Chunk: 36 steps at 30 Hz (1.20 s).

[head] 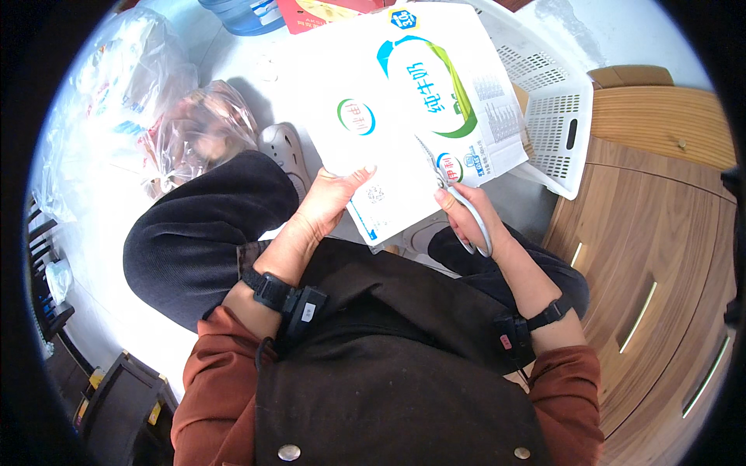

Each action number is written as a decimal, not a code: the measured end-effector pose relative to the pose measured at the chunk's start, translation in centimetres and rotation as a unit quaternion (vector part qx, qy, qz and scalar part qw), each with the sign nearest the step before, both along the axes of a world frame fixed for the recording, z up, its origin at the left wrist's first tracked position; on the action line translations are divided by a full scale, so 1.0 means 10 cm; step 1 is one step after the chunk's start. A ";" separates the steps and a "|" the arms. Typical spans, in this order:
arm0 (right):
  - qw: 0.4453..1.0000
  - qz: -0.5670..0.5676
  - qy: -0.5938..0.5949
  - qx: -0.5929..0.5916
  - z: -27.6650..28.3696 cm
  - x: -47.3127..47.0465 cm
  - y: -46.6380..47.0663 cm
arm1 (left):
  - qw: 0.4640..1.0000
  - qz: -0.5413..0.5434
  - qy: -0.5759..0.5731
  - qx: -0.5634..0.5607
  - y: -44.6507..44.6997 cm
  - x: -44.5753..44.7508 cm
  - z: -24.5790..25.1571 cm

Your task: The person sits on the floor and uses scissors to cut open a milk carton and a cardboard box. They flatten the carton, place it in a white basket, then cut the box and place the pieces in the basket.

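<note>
A large white cardboard milk box (390, 154), printed in green and blue and of the Yili brand, is held out over my lap. My left hand (326, 198) grips its near left edge, thumb on the printed face. In my right hand (478, 218) is a pair of scissors (471, 209) with pale grey handles, my fingers around the loops. Their toothed blade points away from me and lies against the cardboard, beside a small printed logo. Whether a second blade is under the cardboard I cannot tell. The far edge of the box reaches over a white plastic basket (574, 102).
A wooden cabinet (618, 244) with metal handles stands close on the right. Clear plastic bags (204, 131) with contents lie on the floor at left. A blue water jug (242, 17) and a red box (309, 23) are beyond. Dark furniture (119, 402) is at lower left.
</note>
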State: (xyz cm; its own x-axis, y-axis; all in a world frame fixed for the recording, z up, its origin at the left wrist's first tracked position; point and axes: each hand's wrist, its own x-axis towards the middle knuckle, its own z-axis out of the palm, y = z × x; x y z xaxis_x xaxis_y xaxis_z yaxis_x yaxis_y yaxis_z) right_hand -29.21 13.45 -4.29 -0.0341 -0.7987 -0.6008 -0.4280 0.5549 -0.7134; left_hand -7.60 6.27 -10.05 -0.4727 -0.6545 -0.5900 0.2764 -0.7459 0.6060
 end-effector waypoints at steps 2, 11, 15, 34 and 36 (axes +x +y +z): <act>1.000 -0.002 0.008 0.015 0.01 -0.01 0.01 | 1.000 0.000 0.009 0.004 -0.01 0.01 0.00; 0.999 0.049 -0.020 0.001 -0.01 -0.04 0.06 | 0.998 0.045 -0.011 0.047 -0.21 0.05 0.01; 0.978 0.007 -0.154 0.141 0.06 -0.13 -0.02 | 0.999 0.018 -0.016 0.028 -0.17 0.05 0.05; 1.000 -0.025 -0.004 -0.006 0.05 0.10 0.12 | 0.999 0.000 -0.041 -0.001 -0.09 0.02 0.11; 1.000 -0.021 0.000 -0.009 0.02 0.10 0.13 | 0.998 0.025 -0.053 0.017 -0.09 0.01 0.11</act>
State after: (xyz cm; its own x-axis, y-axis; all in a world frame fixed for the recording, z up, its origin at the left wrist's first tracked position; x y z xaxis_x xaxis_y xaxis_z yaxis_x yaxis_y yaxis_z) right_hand -28.24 14.78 -4.05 -0.0669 -0.8068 -0.5870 -0.4041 0.5598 -0.7234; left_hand -7.46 5.39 -8.98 -0.3730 -0.6551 -0.6570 0.2497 -0.7529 0.6089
